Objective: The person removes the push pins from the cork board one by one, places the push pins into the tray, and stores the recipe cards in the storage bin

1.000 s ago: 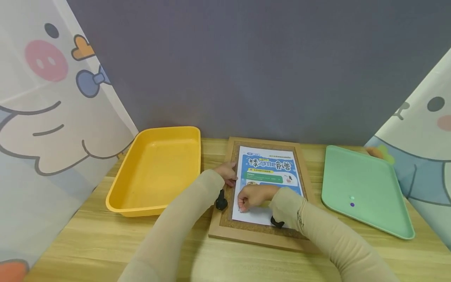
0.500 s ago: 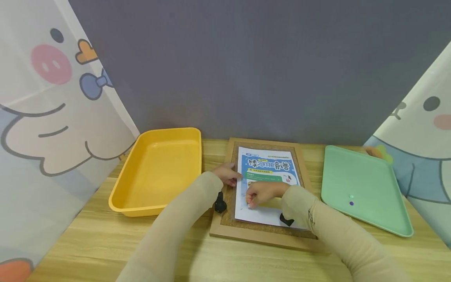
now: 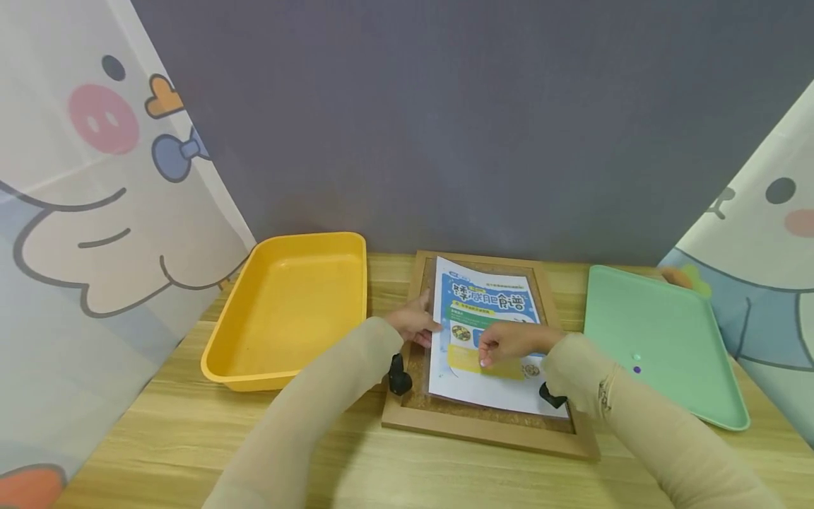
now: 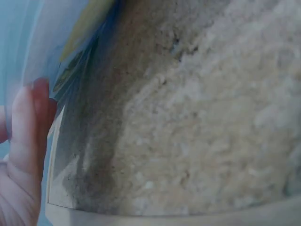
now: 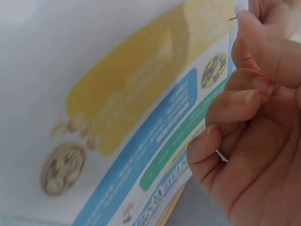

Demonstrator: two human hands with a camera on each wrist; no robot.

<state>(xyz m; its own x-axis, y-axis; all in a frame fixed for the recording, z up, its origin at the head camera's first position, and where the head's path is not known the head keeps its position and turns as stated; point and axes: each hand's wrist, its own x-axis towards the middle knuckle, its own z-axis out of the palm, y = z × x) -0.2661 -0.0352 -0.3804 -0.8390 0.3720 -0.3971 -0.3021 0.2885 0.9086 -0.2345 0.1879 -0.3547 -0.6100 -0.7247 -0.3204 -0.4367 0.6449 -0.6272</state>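
A printed poster sheet (image 3: pixel 464 390) lies over a wood-framed corkboard (image 3: pixel 496 436). Its left side stands lifted, with a gap above the cork (image 4: pixel 202 141) in the left wrist view. My left hand (image 3: pixel 412 322) pinches that left edge about midway down, thumb and fingers on either side of the paper. Above the yellow block on the sheet, my right hand (image 3: pixel 511 341) holds a pushpin (image 5: pixel 233 19) between thumb and index finger. The pin's thin metal point shows in the right wrist view, its head mostly covered by the fingertips. The other right fingers are curled inward.
On the left stands a deep yellow tray (image 3: pixel 286 375). A flat green tray (image 3: pixel 649 304) at the right carries a purple pin (image 3: pixel 637 370) and a pale one (image 3: pixel 636 357). A dark grey panel (image 3: pixel 445 127) rises behind the wooden table (image 3: pixel 191 438).
My right hand has moved right from the sheet's lower left corner, carrying the pin. The left hand now pinches the sheet's edge, which has risen off the cork and shifted slightly right.
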